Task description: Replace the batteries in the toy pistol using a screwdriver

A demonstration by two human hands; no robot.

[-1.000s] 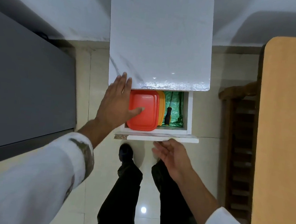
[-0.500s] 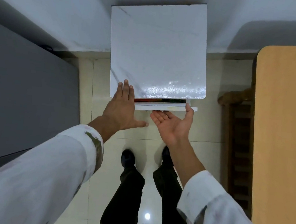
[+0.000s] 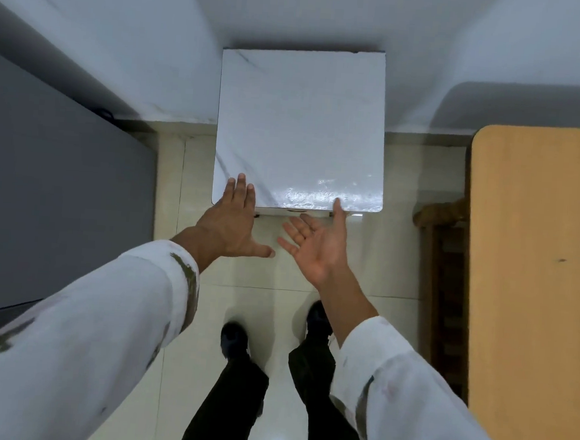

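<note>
I look straight down at a white marble-topped cabinet [image 3: 302, 128] against the wall. Its drawer front [image 3: 313, 214] shows only as a thin strip under the top's near edge, so the drawer is shut. My left hand [image 3: 231, 224] is open, palm down, fingertips over the top's near left corner. My right hand [image 3: 316, 242] is open, palm up, with the thumb touching the near edge of the top. Neither hand holds anything. No toy pistol, screwdriver or batteries are in sight.
A grey surface [image 3: 54, 186] fills the left side. A tan wooden tabletop [image 3: 535, 271] stands at the right, with a dark wooden chair [image 3: 443, 265] between it and the cabinet. My legs and dark shoes [image 3: 234, 339] stand on glossy pale floor tiles.
The drawer, open a second ago with red and orange lidded boxes and a dark-handled tool showing, has been pushed shut. Both hands moved forward with it and now rest at the cabinet's front edge.
</note>
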